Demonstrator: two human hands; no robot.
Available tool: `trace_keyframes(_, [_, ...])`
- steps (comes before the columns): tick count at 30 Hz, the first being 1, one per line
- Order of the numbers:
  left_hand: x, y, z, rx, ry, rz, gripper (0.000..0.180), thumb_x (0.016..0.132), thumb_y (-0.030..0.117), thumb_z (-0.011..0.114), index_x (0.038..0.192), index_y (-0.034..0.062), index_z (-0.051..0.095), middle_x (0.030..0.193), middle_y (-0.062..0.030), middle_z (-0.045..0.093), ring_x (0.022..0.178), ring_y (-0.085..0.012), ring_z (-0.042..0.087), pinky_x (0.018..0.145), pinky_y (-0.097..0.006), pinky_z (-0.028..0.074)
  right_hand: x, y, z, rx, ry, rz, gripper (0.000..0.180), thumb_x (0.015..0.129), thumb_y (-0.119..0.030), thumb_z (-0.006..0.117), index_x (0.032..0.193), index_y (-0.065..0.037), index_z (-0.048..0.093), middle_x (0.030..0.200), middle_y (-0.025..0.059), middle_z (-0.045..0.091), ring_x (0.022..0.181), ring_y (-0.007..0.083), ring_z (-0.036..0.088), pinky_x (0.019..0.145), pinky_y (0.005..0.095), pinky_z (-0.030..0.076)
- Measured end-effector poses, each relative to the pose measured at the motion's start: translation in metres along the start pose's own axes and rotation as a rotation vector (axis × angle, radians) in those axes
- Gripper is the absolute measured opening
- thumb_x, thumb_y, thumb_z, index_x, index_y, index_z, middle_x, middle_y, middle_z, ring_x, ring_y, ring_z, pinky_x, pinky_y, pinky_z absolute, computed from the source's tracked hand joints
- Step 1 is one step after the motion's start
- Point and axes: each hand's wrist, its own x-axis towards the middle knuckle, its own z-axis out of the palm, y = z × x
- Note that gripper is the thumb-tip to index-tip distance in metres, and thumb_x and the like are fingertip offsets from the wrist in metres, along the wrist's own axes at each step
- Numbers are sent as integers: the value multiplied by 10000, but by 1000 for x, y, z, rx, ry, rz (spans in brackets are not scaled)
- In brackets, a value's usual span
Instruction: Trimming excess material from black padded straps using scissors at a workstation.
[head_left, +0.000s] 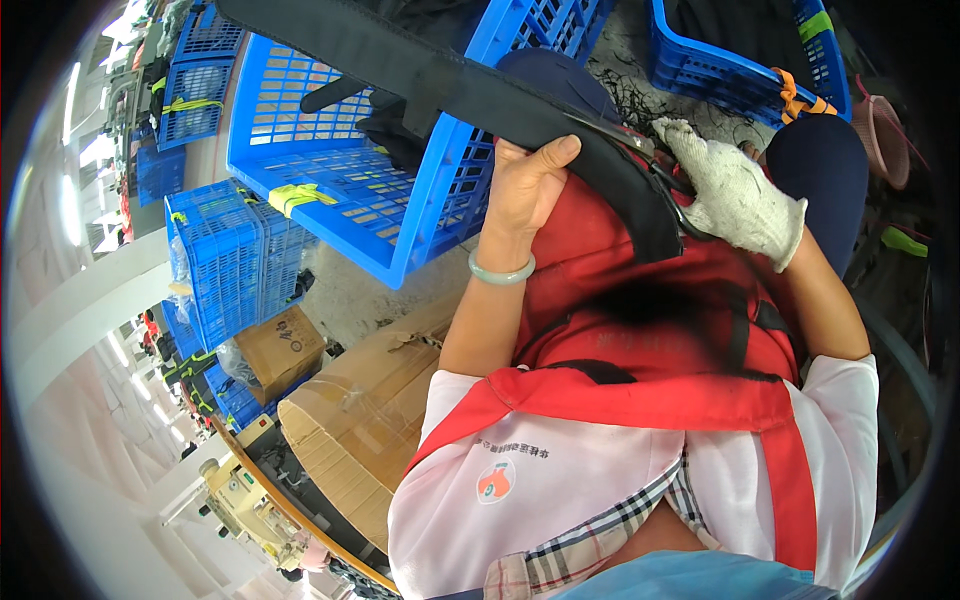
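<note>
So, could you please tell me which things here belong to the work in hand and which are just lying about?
In hand: black strap, held by left hand; scissors in gloved right hand.
Lying about: blue crates, cardboard boxes, sewing machine.

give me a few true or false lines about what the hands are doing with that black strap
1. The left hand is bare and grips the black strap. True.
2. The right hand is bare. False: it wears a white knit glove.
3. The right hand holds scissors at the strap. True.
4. The crate beside the left hand is red. False: it is blue.
5. A green bangle sits on the right wrist. False: it is on the left wrist.
</note>
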Motion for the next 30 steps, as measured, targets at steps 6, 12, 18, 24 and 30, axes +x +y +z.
trace_keyframes(6, [0,-2,-2,19,-32,-2,334,795,-114,678,1094,29,638,1069,-82,669,997,-200,638,937,-340,501,-3,7,2,-47,116,-169,735,725,-305,759,1335,-33,454,910,208,633,867,402,619,744,457,501])
trace_keyframes(12, [1,-2,-3,19,-51,-23,320,802,-111,673,1092,18,634,1075,-91,668,1005,-205,639,932,-342,504,3,4,18,68,35,6,647,778,-253,720,1322,-15,462,994,242,635,905,419,619,768,445,490])
trace_keyframes(18, [0,-1,-3,7,-68,-9,311,812,-97,670,1099,18,635,1082,-85,667,1009,-203,633,937,-340,499,-2,-6,-1,60,6,-17,669,774,-249,720,1334,-9,443,955,256,631,887,426,616,757,448,487])
trace_keyframes(24, [-2,-1,-4,-5,-68,-4,310,823,-87,663,1110,27,639,1092,-88,665,1018,-209,628,961,-354,483,-7,3,4,-53,140,-133,654,779,-264,717,1331,-31,455,926,236,636,899,425,605,741,474,485])
trace_keyframes(30, [0,-2,-8,-1,-86,-10,304,825,-76,664,1109,32,645,1088,-103,670,1017,-224,633,972,-368,475,-1,7,22,3,76,-6,577,811,-228,697,1304,-21,482,1000,233,633,924,421,611,790,444,495])
